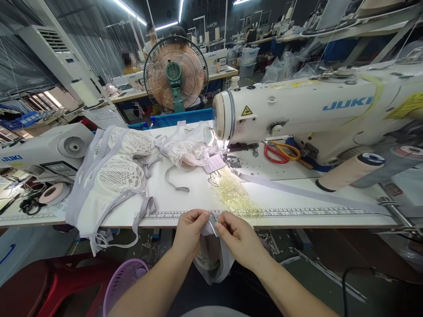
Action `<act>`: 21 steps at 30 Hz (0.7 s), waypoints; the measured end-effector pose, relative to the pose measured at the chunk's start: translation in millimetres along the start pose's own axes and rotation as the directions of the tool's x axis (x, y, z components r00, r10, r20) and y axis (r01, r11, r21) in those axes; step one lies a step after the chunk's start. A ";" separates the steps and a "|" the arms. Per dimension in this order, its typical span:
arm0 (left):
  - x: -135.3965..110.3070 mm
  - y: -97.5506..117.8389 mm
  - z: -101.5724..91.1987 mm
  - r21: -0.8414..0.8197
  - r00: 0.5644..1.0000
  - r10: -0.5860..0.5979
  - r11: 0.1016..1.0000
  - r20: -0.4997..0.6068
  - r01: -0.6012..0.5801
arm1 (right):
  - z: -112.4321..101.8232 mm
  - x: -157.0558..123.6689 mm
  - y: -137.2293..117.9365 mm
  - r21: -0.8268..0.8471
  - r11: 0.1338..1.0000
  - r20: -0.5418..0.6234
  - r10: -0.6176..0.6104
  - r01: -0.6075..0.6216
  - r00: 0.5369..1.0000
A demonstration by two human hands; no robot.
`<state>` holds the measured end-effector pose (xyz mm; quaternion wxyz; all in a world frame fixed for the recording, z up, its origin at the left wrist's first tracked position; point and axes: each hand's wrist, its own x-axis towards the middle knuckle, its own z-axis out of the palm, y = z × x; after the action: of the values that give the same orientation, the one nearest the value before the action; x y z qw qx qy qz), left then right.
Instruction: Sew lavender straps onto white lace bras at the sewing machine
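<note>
My left hand (pixel 189 232) is closed, thumb and forefinger pinching the edge of a pale lilac and white bra (pixel 214 266) that hangs below the table's front edge. Close beside it, my right hand (pixel 240 237) is closed on a small silvery metal tool (pixel 214 226), slim like thread snips; its exact kind is partly hidden by my fingers. The tool touches the fabric between both hands. On the table to the left lies a pile of white lace bras (pixel 120 174). Another lace bra (pixel 188 152) rests near the sewing machine's needle.
A white sewing machine (pixel 297 110) stands at the right, with red-handled scissors (pixel 276 154) and a thread cone (pixel 352 171) by it. Yellowish clear scraps (pixel 231 191) lie above the printed ruler (pixel 284 213). A fan (pixel 175 72) stands behind; a purple basket (pixel 124 281) is below left.
</note>
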<state>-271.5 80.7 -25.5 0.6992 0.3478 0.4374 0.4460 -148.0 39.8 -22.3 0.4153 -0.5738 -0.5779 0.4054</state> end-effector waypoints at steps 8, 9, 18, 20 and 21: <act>-1.4 1.2 -0.5 0.002 1.000 -0.016 1.000 -0.007 0.016 | -4.1 2.1 0.0 -0.001 1.000 0.051 0.017 -0.017 0.999; -1.4 1.6 0.1 0.003 1.000 -0.020 1.000 -0.014 0.020 | -3.2 1.8 0.4 0.011 1.000 0.035 0.019 -0.020 0.999; -1.3 6.2 3.5 0.024 0.998 -0.045 0.999 -0.044 0.046 | -4.5 3.2 -0.6 0.013 1.000 0.052 0.000 -0.001 0.999; -1.1 6.9 3.9 0.019 0.998 -0.046 0.999 -0.051 0.047 | -5.6 3.2 -1.4 0.009 1.000 0.055 0.007 -0.007 0.998; -1.0 7.3 4.1 0.013 0.997 -0.047 0.999 -0.055 0.047 | -6.1 2.8 -1.2 0.010 1.000 0.055 0.010 -0.010 0.998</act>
<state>-270.2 82.0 -17.3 0.6948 0.3299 0.4674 0.4358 -142.7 42.5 -19.1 0.4002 -0.5634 -0.5841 0.4258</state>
